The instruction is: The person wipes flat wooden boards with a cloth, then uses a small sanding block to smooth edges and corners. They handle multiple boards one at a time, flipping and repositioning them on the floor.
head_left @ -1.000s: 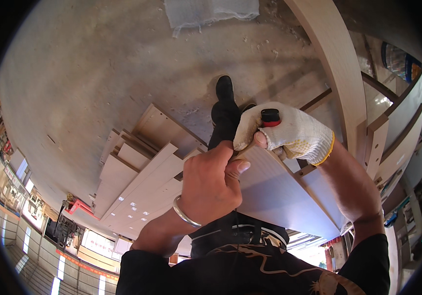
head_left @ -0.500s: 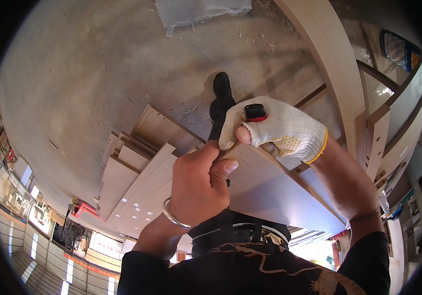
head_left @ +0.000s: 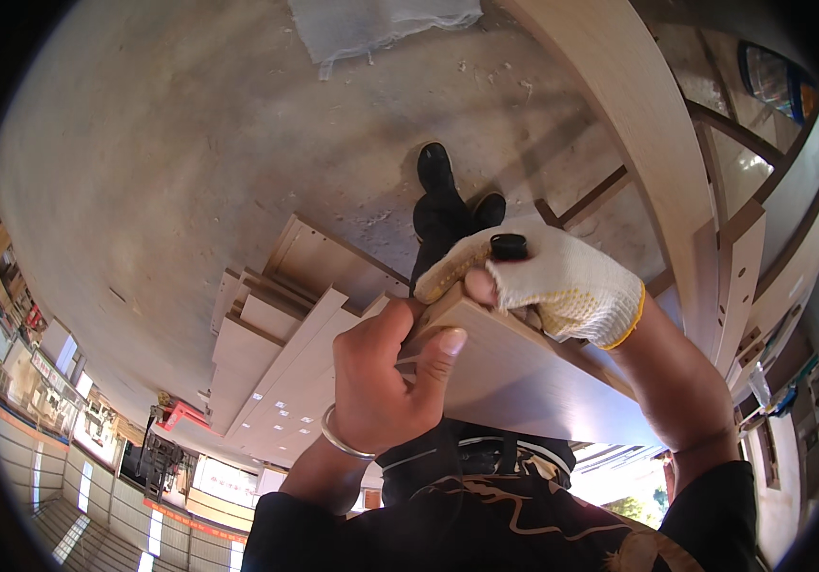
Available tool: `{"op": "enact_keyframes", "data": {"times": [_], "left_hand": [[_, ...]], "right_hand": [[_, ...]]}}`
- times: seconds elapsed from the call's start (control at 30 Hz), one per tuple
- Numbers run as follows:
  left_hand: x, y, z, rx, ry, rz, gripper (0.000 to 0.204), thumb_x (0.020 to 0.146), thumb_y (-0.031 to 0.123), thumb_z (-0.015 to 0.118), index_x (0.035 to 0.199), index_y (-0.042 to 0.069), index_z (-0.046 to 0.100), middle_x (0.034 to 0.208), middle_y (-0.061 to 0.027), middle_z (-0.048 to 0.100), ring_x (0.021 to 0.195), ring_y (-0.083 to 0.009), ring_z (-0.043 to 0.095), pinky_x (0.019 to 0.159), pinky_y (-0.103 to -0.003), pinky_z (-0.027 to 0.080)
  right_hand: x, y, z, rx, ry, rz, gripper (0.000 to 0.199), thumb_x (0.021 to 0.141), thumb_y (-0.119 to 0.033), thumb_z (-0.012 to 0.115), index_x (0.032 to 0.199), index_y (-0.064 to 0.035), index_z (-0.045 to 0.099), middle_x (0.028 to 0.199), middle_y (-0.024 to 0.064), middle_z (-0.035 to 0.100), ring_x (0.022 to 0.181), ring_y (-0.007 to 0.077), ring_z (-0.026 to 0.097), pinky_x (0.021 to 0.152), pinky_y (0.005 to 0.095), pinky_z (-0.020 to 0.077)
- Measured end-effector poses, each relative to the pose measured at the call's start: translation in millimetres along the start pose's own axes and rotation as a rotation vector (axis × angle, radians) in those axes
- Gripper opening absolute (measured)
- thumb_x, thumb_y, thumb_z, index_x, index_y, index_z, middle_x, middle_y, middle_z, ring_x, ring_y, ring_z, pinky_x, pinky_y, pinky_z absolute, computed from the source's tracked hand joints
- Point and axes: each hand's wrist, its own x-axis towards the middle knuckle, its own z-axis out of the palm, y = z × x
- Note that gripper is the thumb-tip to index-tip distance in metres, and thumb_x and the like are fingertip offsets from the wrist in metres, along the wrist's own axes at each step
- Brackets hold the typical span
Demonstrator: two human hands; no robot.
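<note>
My left hand [head_left: 386, 377], bare with a silver bangle at the wrist, grips the end of a pale wood-grain board [head_left: 524, 381] held against my front. Its thumb lies on the board's face near the corner, and its fingers fold round the end. Over the same corner is my right hand [head_left: 562, 276], in a white knit glove with yellow dots and a bare thumb tip. From its closed fist pokes the rounded black end of a tool handle [head_left: 509, 247]; the tool's working end is hidden.
Stacked wooden boards [head_left: 276, 348] lie to my left. A long curved-looking panel [head_left: 643, 124] and several drilled boards [head_left: 741, 267] stand at the right. A translucent plastic sheet [head_left: 381, 29] lies on the concrete floor [head_left: 190, 143] ahead, and my shoe [head_left: 435, 168] shows below my hands.
The gloved hand has shifted slightly right and down and turned, hiding the red part of the handle. More of the board's corner shows between my hands. A second shoe has come into view.
</note>
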Motion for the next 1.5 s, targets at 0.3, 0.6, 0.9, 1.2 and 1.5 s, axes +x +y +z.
{"op": "enact_keyframes", "data": {"times": [0.3, 0.6, 0.9, 1.2, 1.5], "left_hand": [[7.7, 1.6, 14.5, 0.161, 0.071, 0.036, 0.046, 0.083, 0.038, 0.092, 0.082, 0.000, 0.065, 0.063, -0.0149, 0.061, 0.051, -0.0330, 0.059, 0.050, -0.039, 0.046], [5.5, -0.3, 17.2, 0.203, 0.079, 0.021, 0.047, 0.080, 0.040, 0.092, 0.084, 0.001, 0.066, 0.062, -0.0119, 0.062, 0.051, -0.0324, 0.061, 0.051, -0.039, 0.047], [7.2, 28.2, 21.5, 0.429, 0.061, -0.090, 0.049, 0.087, 0.039, 0.084, 0.102, -0.004, 0.068, 0.077, -0.0126, 0.070, 0.069, -0.0228, 0.066, 0.064, -0.036, 0.053], [8.1, 12.2, 27.1, 0.311, 0.133, 0.015, 0.042, 0.098, 0.033, 0.074, 0.113, -0.007, 0.070, 0.081, -0.0108, 0.073, 0.074, -0.0137, 0.066, 0.067, -0.031, 0.053], [9.5, 10.9, 30.0, 0.432, 0.174, 0.005, 0.041, 0.107, 0.032, 0.058, 0.099, -0.007, 0.068, 0.065, -0.0065, 0.058, 0.061, -0.0128, 0.051, 0.056, -0.032, 0.042]], "right_hand": [[1.7, -0.2, 2.4, 0.094, -0.040, -0.054, 0.048, 0.086, -0.038, 0.088, 0.107, 0.0041, 0.077, 0.103, 0.0100, 0.077, 0.097, 0.0155, 0.069, 0.088, 0.0291, 0.0532], [10.9, 10.8, 6.8, 0.384, -0.105, -0.085, 0.040, 0.089, -0.032, 0.086, 0.108, 0.0028, 0.076, 0.096, 0.0065, 0.073, 0.092, 0.0139, 0.066, 0.084, 0.0271, 0.0512], [-6.5, 8.2, 6.4, 0.263, 0.052, -0.014, 0.030, 0.096, -0.023, 0.080, 0.111, 0.0026, 0.077, 0.098, 0.0046, 0.074, 0.088, 0.0110, 0.064, 0.079, 0.0247, 0.0497], [-1.0, 6.2, 5.8, 0.216, 0.042, 0.032, 0.037, 0.089, -0.032, 0.087, 0.109, -0.0028, 0.077, 0.090, -0.0009, 0.069, 0.081, 0.0075, 0.060, 0.070, 0.0240, 0.0466], [1.3, 1.8, 9.6, 0.222, 0.084, 0.092, 0.033, 0.090, -0.038, 0.086, 0.097, -0.0074, 0.075, 0.082, -0.0059, 0.063, 0.062, 0.0042, 0.048, 0.051, 0.0235, 0.0323]]}}
